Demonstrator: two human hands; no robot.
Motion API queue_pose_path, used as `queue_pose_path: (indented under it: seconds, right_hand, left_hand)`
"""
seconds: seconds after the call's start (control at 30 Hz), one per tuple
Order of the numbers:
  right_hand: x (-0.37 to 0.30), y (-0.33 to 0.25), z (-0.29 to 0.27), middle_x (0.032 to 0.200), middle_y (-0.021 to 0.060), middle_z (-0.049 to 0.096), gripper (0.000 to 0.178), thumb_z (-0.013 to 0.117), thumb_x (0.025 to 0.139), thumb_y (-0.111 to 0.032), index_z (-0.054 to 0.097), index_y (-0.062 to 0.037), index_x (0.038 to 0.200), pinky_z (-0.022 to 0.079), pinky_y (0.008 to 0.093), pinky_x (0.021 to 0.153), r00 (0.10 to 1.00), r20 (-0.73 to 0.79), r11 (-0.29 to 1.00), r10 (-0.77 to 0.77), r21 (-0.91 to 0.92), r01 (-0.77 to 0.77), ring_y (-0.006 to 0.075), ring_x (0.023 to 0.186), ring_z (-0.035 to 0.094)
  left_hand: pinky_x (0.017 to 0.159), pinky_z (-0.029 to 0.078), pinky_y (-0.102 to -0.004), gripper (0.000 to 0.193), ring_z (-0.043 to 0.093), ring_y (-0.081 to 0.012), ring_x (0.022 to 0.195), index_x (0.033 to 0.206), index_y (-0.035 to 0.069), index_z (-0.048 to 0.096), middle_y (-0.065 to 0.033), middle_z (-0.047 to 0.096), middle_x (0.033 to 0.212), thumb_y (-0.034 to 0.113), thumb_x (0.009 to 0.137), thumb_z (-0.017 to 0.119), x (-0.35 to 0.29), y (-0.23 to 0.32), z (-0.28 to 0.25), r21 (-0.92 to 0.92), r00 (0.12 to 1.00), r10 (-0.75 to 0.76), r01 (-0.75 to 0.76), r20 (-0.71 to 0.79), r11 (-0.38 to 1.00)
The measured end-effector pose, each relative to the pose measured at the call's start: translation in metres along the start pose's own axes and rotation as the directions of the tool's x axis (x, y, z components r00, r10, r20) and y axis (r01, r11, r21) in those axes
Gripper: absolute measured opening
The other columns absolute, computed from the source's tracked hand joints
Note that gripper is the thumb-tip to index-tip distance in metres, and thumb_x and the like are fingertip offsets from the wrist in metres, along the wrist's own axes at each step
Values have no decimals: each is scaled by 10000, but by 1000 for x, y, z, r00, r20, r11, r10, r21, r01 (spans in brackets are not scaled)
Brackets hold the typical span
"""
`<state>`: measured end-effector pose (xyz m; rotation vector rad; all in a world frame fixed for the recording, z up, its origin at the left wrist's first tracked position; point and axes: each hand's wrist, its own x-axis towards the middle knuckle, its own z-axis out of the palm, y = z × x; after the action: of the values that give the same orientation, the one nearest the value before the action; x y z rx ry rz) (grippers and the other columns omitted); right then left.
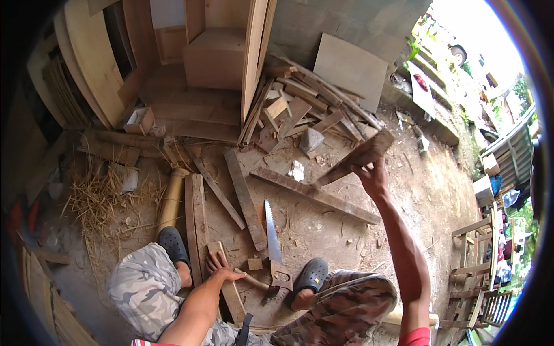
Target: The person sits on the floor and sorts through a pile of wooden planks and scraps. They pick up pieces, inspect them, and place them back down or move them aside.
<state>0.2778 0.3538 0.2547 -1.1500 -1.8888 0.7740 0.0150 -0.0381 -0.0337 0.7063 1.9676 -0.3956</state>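
Right forearm [408, 251] | fingers [361, 172] gripping board [359, 154]: dark brown, tilted, flat

I log the raised plank [359, 157] as rough, dark, matt wood; the pale timber [232, 303] between the legs looks smoother. Saw blade [272, 230]: metal, slight sheen. Its handle [281, 278]: matt brown, apparently wood. Clogs [313, 273]: matt, rubbery plastic. Trousers [144, 293]: matt cloth. Ground [337, 242]: rough, earthy.

Open ground [343, 245] right of the saw [273, 236] leaves room, barred beyond by a long plank [315, 195] and a tilted board [360, 154].
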Motion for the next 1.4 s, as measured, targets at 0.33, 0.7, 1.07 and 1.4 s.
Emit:
queue_pose_path:
  seconds: [0.33, 0.7, 1.07, 1.4]
  right_hand:
    - [-70, -106, -38, 1208, 89, 568, 524, 742, 864, -171, 460, -57, 1291, 482, 383, 965, 953, -85, 777, 291, 603, -183, 215, 1115, 576]
    - [-130, -94, -57, 1219, 108, 626, 351, 653, 909, -121, 561, -27, 1235, 456, 498, 997, 981, 193, 483, -3, 860, -167, 269, 1139, 595]
    - [-123, -82, -54, 1173, 121, 581, 378, 572, 964, -348, 548, -66, 1215, 461, 506, 986, 803, 187, 350, 565, 827, -439, 276, 1099, 576]
    - [-109, -61, -45, 1318, 164, 486, 579, 668, 912, -283, 369, -78, 1364, 460, 519, 954, 755, 122, 609, 644, 515, -603, 314, 1218, 484]
  left_hand:
    - [1169, 112, -571, 1248, 120, -406, 1466, 1550, 14, 43, -245, 173, 1581, 853, 742, 492, -2, 77, -19, -826, 983, -60, -114, -176, 551]
    - [955, 486, -375, 741, 543, -210, 1136, 1300, 113, 504, -73, 513, 1226, 639, 807, 676, -133, 124, -129, -633, 898, 365, 137, -245, -762]
    - [911, 443, -363, 430, 600, -158, 1011, 1197, 213, 593, 25, 622, 1112, 502, 884, 651, -116, 88, -135, -494, 961, 18, -124, -274, -861]
    - [771, 510, -292, 535, 624, -149, 966, 1275, 164, 568, 5, 638, 1144, 518, 884, 659, -117, 77, -147, -406, 914, -139, -301, -382, -863]
